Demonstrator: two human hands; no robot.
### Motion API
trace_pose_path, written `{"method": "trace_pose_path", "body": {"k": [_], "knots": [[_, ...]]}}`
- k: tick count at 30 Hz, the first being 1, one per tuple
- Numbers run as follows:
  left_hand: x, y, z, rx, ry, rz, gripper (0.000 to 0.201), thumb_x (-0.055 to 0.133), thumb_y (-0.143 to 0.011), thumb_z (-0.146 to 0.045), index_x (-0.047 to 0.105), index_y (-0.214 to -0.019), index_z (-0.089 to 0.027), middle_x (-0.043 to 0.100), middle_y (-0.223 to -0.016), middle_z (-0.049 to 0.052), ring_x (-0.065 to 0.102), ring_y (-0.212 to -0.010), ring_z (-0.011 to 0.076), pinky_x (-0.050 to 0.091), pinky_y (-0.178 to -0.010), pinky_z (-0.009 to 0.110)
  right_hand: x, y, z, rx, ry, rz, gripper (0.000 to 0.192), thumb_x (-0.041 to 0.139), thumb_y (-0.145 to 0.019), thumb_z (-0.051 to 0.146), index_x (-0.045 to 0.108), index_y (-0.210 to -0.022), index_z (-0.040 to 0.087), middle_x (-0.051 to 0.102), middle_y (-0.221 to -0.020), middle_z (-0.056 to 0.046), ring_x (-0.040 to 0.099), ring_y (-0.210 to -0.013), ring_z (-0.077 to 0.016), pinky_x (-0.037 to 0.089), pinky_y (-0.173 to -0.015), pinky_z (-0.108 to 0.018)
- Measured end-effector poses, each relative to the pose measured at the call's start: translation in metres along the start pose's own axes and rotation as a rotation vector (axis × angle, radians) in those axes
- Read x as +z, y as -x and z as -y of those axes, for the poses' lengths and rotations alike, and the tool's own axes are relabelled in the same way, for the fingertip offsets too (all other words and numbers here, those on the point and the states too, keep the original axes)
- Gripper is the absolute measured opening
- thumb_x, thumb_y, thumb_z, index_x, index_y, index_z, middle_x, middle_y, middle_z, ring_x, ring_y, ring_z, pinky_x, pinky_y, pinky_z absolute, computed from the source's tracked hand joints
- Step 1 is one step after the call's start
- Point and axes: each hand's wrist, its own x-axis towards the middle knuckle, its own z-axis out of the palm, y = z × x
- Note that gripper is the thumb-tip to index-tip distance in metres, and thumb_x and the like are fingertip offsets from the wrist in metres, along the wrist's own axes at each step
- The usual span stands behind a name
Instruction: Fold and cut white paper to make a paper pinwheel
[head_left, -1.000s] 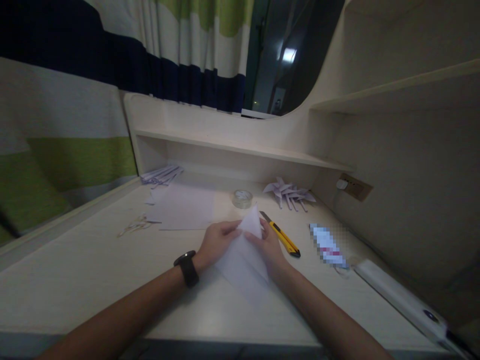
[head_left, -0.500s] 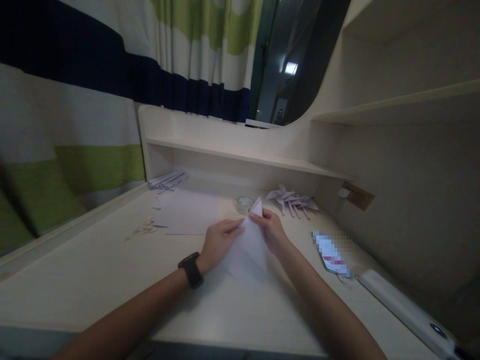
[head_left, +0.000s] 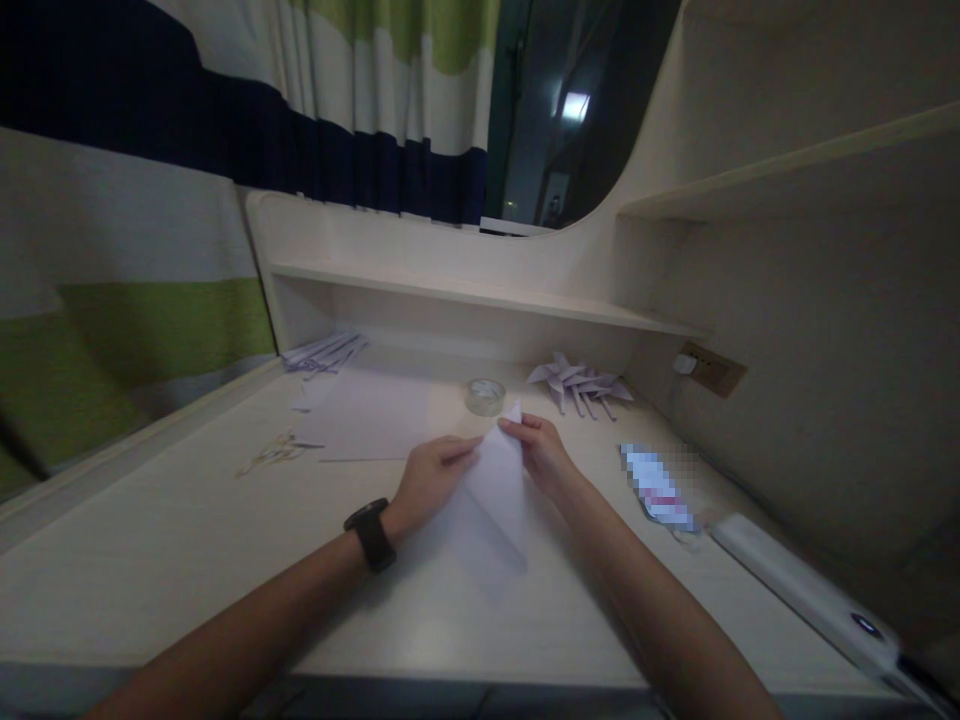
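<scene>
Bare forearms, sleeveless to the frame edge; black wristwatch [head_left: 370, 535] on the left wrist

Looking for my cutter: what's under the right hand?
Under the right hand only the folded paper and desk show; anything beneath the hand itself is covered.
</scene>
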Motion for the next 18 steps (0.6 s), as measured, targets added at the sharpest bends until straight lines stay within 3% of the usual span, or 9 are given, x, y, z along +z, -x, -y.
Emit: {"method": "trace_pose_path", "body": {"k": [10, 18], "knots": [[0.003, -0.007, -0.014, -0.139, 0.059, -0.002, 0.025, 0.06, -0.08, -0.032, 0.071, -0.101, -0.022, 0.07, -0.103, 0.003, 0.066, -0.095, 0.0212, 0.049, -0.087, 0.033, 0.005, 0.003, -0.001, -0.033, 0.009, 0.02, 0.025, 0.077, -0.058, 0.029, 0.067, -0.074, 0.013, 0.066, -0.066, -0.003, 0.055, -0.054, -0.0137, 0.04, -0.053, -0.025], [0.008, -0.018, -0.014, -0.109, 0.006, -0.026, 0.024, 0.063, -0.077, -0.025, 0.071, -0.099, -0.021, 0.069, -0.101, 0.003, 0.066, -0.094, 0.0213, 0.049, -0.088, 0.032, 0.004, 0.001, 0.008, -0.064, -0.029, -0.058, 0.026, 0.078, -0.056, 0.034, 0.063, -0.065, 0.015, 0.059, -0.058, 0.001, 0.051, -0.052, -0.0096, 0.038, -0.051, -0.021]]}}
